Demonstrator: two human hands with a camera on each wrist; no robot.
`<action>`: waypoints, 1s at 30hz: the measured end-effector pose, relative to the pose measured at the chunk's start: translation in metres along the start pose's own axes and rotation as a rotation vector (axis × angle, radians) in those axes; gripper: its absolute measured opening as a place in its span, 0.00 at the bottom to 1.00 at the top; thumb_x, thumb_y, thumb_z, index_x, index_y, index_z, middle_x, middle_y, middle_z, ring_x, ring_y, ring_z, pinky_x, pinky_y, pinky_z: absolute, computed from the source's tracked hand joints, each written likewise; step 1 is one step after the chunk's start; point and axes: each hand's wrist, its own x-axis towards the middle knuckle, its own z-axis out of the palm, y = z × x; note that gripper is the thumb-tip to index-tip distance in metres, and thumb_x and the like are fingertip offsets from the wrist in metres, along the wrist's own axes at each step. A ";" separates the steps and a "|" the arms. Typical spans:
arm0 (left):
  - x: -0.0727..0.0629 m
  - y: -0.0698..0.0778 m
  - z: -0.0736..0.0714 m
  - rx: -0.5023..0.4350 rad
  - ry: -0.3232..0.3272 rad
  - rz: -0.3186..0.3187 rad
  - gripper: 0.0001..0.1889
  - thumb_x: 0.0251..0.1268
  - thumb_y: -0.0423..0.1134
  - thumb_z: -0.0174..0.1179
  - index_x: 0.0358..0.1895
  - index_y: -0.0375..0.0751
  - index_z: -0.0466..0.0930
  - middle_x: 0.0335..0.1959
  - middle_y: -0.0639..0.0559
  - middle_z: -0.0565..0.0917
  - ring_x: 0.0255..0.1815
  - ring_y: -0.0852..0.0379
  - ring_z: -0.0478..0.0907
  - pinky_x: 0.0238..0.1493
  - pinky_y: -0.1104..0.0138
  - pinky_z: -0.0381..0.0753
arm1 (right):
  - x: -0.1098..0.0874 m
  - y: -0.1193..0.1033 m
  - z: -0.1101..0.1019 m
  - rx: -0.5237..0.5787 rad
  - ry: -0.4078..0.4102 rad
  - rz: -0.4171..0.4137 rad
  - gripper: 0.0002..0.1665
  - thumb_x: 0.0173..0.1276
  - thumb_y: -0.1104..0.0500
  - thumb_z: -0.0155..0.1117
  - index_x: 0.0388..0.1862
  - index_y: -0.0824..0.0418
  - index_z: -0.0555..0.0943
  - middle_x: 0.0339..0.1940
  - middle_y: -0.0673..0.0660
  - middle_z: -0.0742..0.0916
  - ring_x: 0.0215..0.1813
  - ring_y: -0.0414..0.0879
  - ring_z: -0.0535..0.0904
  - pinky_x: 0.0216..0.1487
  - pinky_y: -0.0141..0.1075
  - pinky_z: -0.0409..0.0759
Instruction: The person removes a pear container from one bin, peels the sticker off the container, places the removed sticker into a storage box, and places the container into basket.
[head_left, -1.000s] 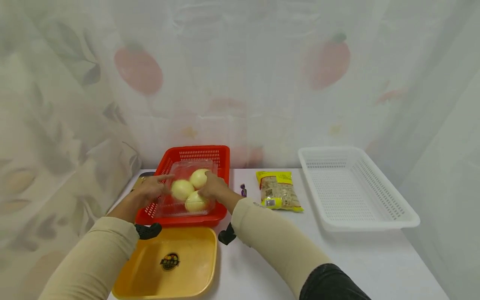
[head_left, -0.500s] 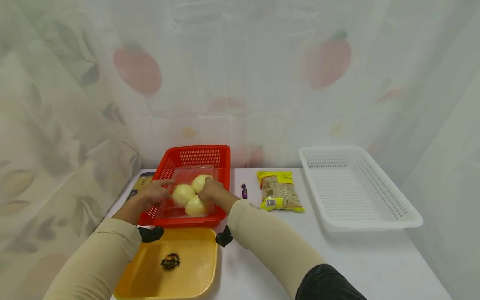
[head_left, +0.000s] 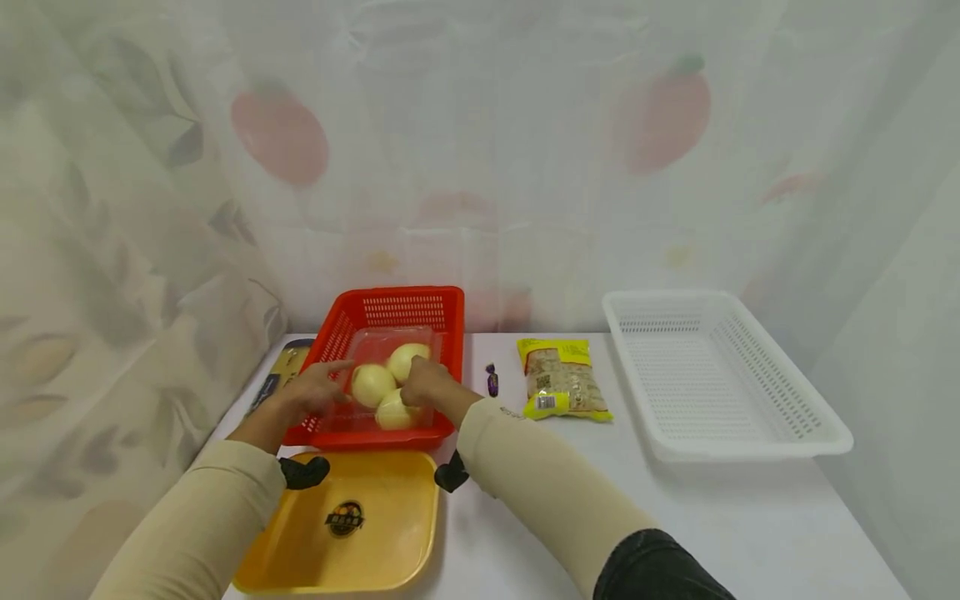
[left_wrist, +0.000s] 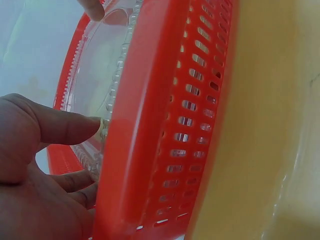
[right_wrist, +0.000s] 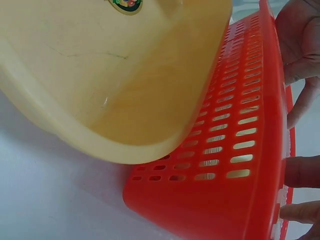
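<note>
A clear plastic box (head_left: 362,343) holding three pale onions (head_left: 372,386) sits down inside the red basket (head_left: 405,292). My left hand (head_left: 311,390) grips the box at its left side, index finger stretched over the top. In the left wrist view its thumb (left_wrist: 75,127) presses the ribbed edge of the box, other fingers lower down beside it. On the right side, my right hand (head_left: 431,385) holds the box, with its fingertips partly hidden. The right wrist view shows its fingers (right_wrist: 302,171) reaching over the basket's rim (right_wrist: 274,115).
A yellow tray (head_left: 390,542) stands right in front of the red basket. Right of the basket lie a purple-wrapped candy (head_left: 492,381) and a yellow bag (head_left: 562,383). A white basket (head_left: 750,447) stands farther right. A gold-and-black package (head_left: 285,367) lies on the left.
Both hands have brought the clear box slightly lower into the red basket. More of the gold-and-black package shows beside the left hand.
</note>
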 end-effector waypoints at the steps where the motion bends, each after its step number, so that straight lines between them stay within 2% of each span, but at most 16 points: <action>1: -0.001 0.000 0.000 0.010 0.005 0.005 0.37 0.62 0.25 0.56 0.75 0.37 0.53 0.46 0.33 0.72 0.15 0.56 0.64 0.21 0.63 0.75 | -0.001 0.000 0.000 0.008 -0.001 0.000 0.34 0.58 0.59 0.69 0.64 0.61 0.71 0.42 0.54 0.80 0.40 0.48 0.72 0.36 0.34 0.74; 6: -0.006 0.003 0.000 0.031 0.009 0.005 0.38 0.62 0.26 0.58 0.75 0.37 0.53 0.55 0.31 0.66 0.18 0.53 0.65 0.22 0.63 0.74 | -0.005 0.001 -0.002 0.089 -0.002 0.005 0.42 0.55 0.57 0.73 0.68 0.61 0.68 0.53 0.56 0.81 0.45 0.48 0.75 0.44 0.36 0.77; 11: -0.011 0.005 0.000 0.042 0.012 -0.011 0.39 0.62 0.28 0.60 0.75 0.38 0.53 0.57 0.31 0.65 0.21 0.50 0.68 0.27 0.59 0.78 | -0.009 0.003 -0.004 0.156 0.015 -0.004 0.43 0.54 0.56 0.74 0.69 0.61 0.68 0.55 0.58 0.81 0.53 0.51 0.75 0.49 0.38 0.77; 13: -0.012 0.005 -0.001 0.032 0.009 -0.011 0.39 0.63 0.28 0.60 0.76 0.38 0.52 0.55 0.31 0.67 0.21 0.48 0.71 0.28 0.57 0.80 | -0.010 0.003 -0.005 0.172 0.020 -0.006 0.44 0.54 0.56 0.74 0.69 0.61 0.68 0.56 0.58 0.80 0.55 0.52 0.75 0.50 0.39 0.77; 15: -0.013 0.006 -0.002 0.023 0.009 -0.004 0.39 0.63 0.28 0.59 0.76 0.38 0.52 0.48 0.33 0.71 0.20 0.47 0.72 0.28 0.56 0.80 | -0.012 0.003 -0.006 0.186 0.018 -0.011 0.44 0.54 0.55 0.74 0.69 0.61 0.68 0.59 0.58 0.79 0.57 0.53 0.74 0.52 0.39 0.76; 18: -0.017 0.008 -0.004 0.019 0.021 0.009 0.39 0.63 0.27 0.59 0.76 0.38 0.52 0.39 0.36 0.73 0.26 0.43 0.75 0.32 0.53 0.82 | -0.016 0.003 -0.010 0.213 0.007 -0.026 0.45 0.55 0.55 0.74 0.71 0.60 0.67 0.62 0.57 0.77 0.60 0.53 0.72 0.55 0.41 0.75; 20: -0.019 0.010 -0.005 0.038 0.040 0.019 0.39 0.62 0.28 0.60 0.75 0.37 0.53 0.37 0.38 0.74 0.29 0.42 0.74 0.33 0.53 0.82 | -0.018 0.003 -0.013 0.224 -0.001 -0.040 0.46 0.56 0.54 0.74 0.72 0.60 0.66 0.64 0.58 0.76 0.61 0.53 0.72 0.56 0.42 0.75; 21: -0.021 0.011 -0.006 0.045 0.046 0.023 0.39 0.61 0.28 0.61 0.75 0.37 0.53 0.38 0.37 0.74 0.31 0.42 0.74 0.34 0.53 0.82 | -0.019 0.003 -0.014 0.230 -0.004 -0.046 0.46 0.56 0.54 0.74 0.72 0.60 0.66 0.64 0.58 0.76 0.61 0.53 0.72 0.57 0.42 0.74; 27: -0.027 0.016 -0.008 0.099 0.068 0.036 0.41 0.62 0.31 0.62 0.76 0.36 0.50 0.38 0.37 0.71 0.25 0.48 0.70 0.32 0.57 0.80 | -0.027 0.005 -0.021 0.256 -0.028 -0.059 0.45 0.57 0.52 0.73 0.72 0.57 0.65 0.66 0.57 0.74 0.60 0.53 0.72 0.58 0.45 0.74; 30: -0.032 0.020 -0.009 0.110 0.071 0.051 0.42 0.63 0.33 0.63 0.76 0.38 0.48 0.46 0.32 0.71 0.27 0.47 0.70 0.33 0.56 0.80 | -0.034 0.006 -0.027 0.300 -0.062 -0.057 0.45 0.58 0.51 0.72 0.73 0.56 0.64 0.66 0.58 0.74 0.55 0.53 0.75 0.53 0.47 0.78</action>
